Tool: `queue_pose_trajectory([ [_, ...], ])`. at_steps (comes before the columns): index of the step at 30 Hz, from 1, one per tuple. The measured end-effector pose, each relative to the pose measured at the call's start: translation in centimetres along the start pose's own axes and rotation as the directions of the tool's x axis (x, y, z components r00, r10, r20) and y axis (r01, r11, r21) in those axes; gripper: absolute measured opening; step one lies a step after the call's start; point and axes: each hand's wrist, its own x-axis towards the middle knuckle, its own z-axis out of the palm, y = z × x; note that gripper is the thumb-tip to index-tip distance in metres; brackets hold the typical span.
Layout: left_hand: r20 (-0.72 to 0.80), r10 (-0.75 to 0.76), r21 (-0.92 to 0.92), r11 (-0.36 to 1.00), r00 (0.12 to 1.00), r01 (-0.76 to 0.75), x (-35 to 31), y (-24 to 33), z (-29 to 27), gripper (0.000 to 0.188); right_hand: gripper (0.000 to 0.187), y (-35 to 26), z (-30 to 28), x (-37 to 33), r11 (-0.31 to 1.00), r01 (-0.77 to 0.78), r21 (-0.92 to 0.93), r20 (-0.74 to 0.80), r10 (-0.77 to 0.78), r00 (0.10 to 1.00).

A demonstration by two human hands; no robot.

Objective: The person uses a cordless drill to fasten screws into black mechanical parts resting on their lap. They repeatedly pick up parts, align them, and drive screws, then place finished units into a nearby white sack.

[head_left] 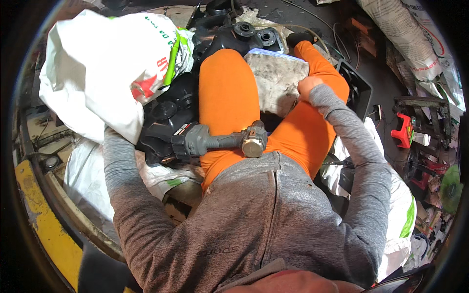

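A large white sack (93, 63) with green and red print stands up at the left. My left sleeve runs into its lower edge, and the sack hides that hand, so its fingers do not show. On my right thigh, beside a stained pale grey block (271, 83), rests my right hand (308, 88). Its fingers are curled closed, and whatever they may hold is hidden. Across my lap lies a grey cordless power tool (222, 141) with a dark battery pack, touched by neither hand.
Black moulded plastic parts (163, 124) with round flanged openings lie to the left of my legs and beyond them. A black crate (359, 90) stands right of my knee. Farther right are a red object (402, 131), cables and more sacks (408, 39). A yellow edge (46, 219) curves along the lower left.
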Motion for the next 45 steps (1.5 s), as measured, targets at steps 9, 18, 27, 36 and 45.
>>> queue_pose_trajectory([
  [9,-0.042,-0.069,-0.046,0.997,0.997,0.067,-1.6,1.9,2.8,0.027,0.032,-2.4,10.1,6.3,0.996,-0.094,0.009,-0.301,0.092,0.949],
  [18,-0.060,-0.161,-0.175,0.973,0.985,0.148,-1.7,1.9,3.8,0.026,0.016,-1.1,4.5,2.9,0.647,-0.030,0.762,-0.057,0.114,0.992],
  [27,-0.211,-0.106,-0.347,0.937,0.972,0.027,3.8,0.6,-0.5,0.026,0.015,0.3,10.0,-5.6,-0.875,0.178,0.450,-0.164,0.115,0.980],
  [36,-0.933,0.348,0.357,0.871,-0.089,-0.337,-15.9,10.5,-21.3,0.014,0.016,0.5,10.2,-9.4,-0.894,0.392,0.216,-0.102,0.378,0.920],
  [45,-0.460,0.716,-0.285,0.442,0.526,-0.850,-19.3,36.9,-11.8,0.019,0.025,5.1,16.4,-10.2,-0.832,0.546,-0.095,-0.131,0.554,0.822],
])
